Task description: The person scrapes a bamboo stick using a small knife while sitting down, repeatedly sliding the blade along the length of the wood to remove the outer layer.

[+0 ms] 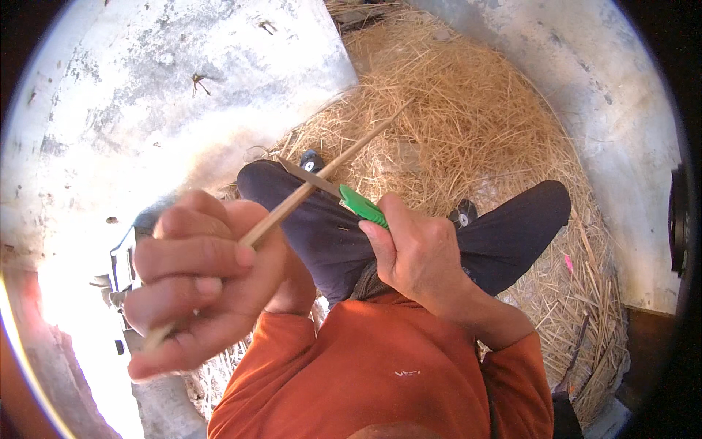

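Close to the camera on the left, my left hand is closed round a slim, pale wooden stick. The stick slants up and to the right, its thin tip over the straw; its lower end shows beneath the little finger. My right hand grips a knife with a green handle, thumb along the handle. The narrow metal blade points up and left and crosses the stick a little beyond my left hand. Whether the edge bites into the wood cannot be made out.
Loose straw and shavings cover the ground around my bent legs. A stained whitish slab stands at the upper left, a pale curved wall at the right. A small pink scrap lies in the straw.
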### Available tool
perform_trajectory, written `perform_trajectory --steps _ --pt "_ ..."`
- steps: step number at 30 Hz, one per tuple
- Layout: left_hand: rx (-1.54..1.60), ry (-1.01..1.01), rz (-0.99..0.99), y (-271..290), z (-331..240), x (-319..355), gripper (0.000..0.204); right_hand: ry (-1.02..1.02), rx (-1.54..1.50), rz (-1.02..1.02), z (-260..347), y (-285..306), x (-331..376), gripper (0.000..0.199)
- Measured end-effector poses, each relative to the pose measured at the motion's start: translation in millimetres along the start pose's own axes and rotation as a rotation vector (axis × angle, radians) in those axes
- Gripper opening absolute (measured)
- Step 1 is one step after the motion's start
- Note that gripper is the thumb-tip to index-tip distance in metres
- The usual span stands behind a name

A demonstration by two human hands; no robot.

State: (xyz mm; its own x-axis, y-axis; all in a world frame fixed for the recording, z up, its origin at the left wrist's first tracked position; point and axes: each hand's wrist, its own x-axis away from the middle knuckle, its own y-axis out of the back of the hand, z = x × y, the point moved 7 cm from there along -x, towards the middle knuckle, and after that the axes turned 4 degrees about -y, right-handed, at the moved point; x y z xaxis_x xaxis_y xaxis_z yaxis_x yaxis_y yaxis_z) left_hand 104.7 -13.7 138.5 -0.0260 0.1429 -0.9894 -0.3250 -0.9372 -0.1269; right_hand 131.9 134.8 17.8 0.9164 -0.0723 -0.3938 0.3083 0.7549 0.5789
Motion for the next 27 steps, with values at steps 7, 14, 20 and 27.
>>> perform_trajectory --steps 7,14,20,27 --pt "-0.184 0.051 -0.142 -5.4 5.6 -7.2 0.034 -0.304 0.353 0.016 -106.2 -28.7 9.5 0.029" --pt "-0.158 0.007 -0.121 -8.0 1.0 -7.3 0.054 -0.188 -0.177 -0.043 -31.9 11.6 0.8 0.030" --pt "-0.598 -0.002 -0.418 -6.8 -4.4 0.4 0.027 -0.243 -0.037 -0.007 -34.3 -25.6 -4.5 0.025" --pt "-0.633 0.002 -0.435 -2.5 -6.5 0.6 0.034 -0.129 -0.217 0.025 -17.3 -6.5 -11.1 0.026"
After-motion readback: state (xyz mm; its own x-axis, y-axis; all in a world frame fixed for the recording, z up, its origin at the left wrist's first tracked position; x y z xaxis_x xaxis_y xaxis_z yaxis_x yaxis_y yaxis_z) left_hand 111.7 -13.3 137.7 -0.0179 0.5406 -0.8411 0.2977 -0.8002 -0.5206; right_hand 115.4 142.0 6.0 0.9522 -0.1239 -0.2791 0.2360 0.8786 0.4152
